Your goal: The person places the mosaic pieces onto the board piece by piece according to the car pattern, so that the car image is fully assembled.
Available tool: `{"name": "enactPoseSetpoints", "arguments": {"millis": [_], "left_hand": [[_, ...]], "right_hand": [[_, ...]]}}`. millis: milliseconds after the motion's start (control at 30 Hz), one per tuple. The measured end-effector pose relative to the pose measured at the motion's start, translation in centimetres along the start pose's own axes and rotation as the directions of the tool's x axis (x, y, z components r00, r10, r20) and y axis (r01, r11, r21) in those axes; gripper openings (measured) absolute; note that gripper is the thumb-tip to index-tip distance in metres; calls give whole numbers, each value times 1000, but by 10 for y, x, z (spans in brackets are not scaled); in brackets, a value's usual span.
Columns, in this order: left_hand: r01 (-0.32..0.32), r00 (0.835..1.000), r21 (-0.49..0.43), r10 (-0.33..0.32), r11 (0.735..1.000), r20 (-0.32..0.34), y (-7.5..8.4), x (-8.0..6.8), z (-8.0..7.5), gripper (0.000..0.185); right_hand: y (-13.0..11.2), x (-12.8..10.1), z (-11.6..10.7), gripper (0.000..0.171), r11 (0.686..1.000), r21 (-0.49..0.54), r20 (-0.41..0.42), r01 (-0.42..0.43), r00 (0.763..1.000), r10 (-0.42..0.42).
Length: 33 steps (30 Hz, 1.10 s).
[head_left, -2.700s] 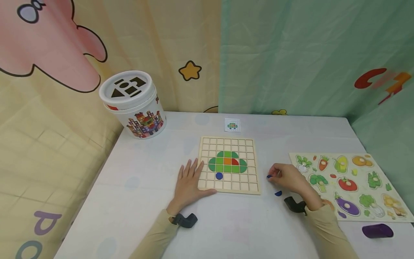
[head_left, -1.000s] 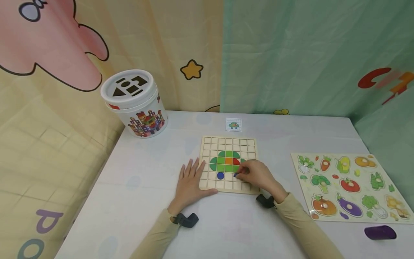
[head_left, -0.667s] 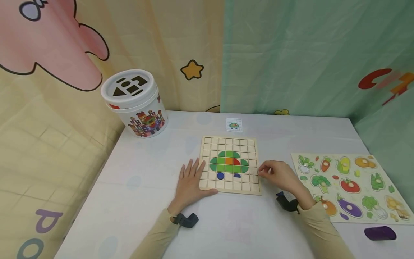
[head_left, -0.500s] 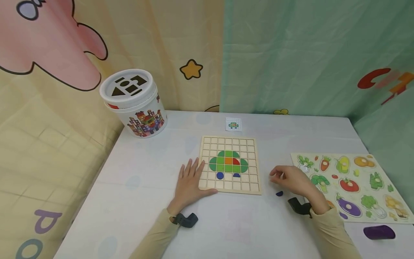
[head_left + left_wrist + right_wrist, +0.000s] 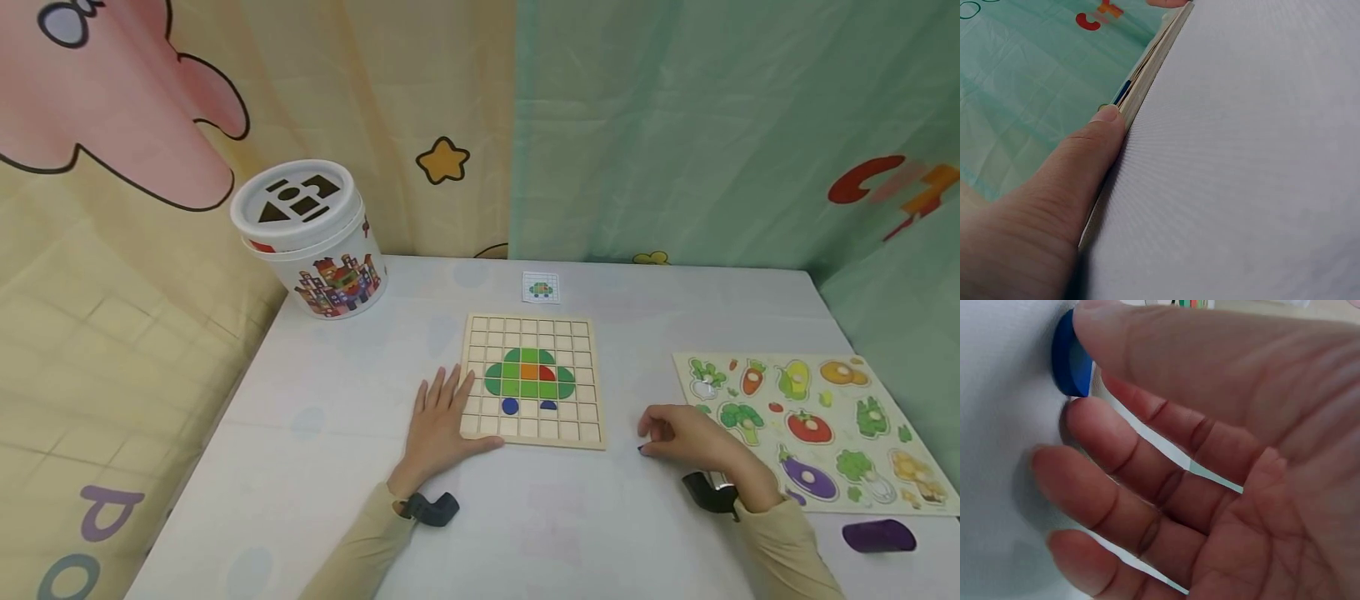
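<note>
A wooden grid board lies mid-table with green, orange and red pieces forming a car shape. Below that shape sit a blue round and a blue half-circle piece. My left hand rests with fingers spread at the board's left edge, its thumb along the near edge. Right of the board, my right hand pinches another blue half-circle piece low at the table. The thumb covers one end of it in the right wrist view, and the fingers are curled close by.
A small pattern card lies behind the board. To the right is a vegetable puzzle board, with a purple object in front of it. A white bucket with shape holes in its lid stands back left.
My right hand set one blue half-circle piece on the board, let go and moved back right. It has now come down to the other blue half-circle on the table. My left hand stays put.
</note>
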<state>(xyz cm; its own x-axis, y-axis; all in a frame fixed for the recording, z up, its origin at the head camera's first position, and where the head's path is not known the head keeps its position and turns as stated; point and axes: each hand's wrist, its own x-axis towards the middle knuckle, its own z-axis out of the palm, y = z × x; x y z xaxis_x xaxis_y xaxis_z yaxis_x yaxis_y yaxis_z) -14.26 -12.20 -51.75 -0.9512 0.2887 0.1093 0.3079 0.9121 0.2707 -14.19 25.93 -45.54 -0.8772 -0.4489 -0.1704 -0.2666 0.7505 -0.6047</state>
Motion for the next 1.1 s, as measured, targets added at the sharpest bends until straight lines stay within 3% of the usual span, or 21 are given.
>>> {"name": "enactPoseSetpoints", "arguments": {"millis": [733, 933, 1100], "left_hand": [[-15, 1000, 13, 15, 1000, -17, 1, -1, 2, 112], [-15, 1000, 13, 15, 1000, -16, 1, -1, 1, 112], [-10, 1000, 11, 10, 1000, -20, 1, 0, 0, 113]], "right_hand": [[-2, -5, 4, 23, 999, -35, 20, 41, 999, -40], [-2, -5, 5, 23, 999, -16, -17, 40, 999, -40], [-8, 5, 9, 17, 998, 11, -104, 60, 993, -59]]}}
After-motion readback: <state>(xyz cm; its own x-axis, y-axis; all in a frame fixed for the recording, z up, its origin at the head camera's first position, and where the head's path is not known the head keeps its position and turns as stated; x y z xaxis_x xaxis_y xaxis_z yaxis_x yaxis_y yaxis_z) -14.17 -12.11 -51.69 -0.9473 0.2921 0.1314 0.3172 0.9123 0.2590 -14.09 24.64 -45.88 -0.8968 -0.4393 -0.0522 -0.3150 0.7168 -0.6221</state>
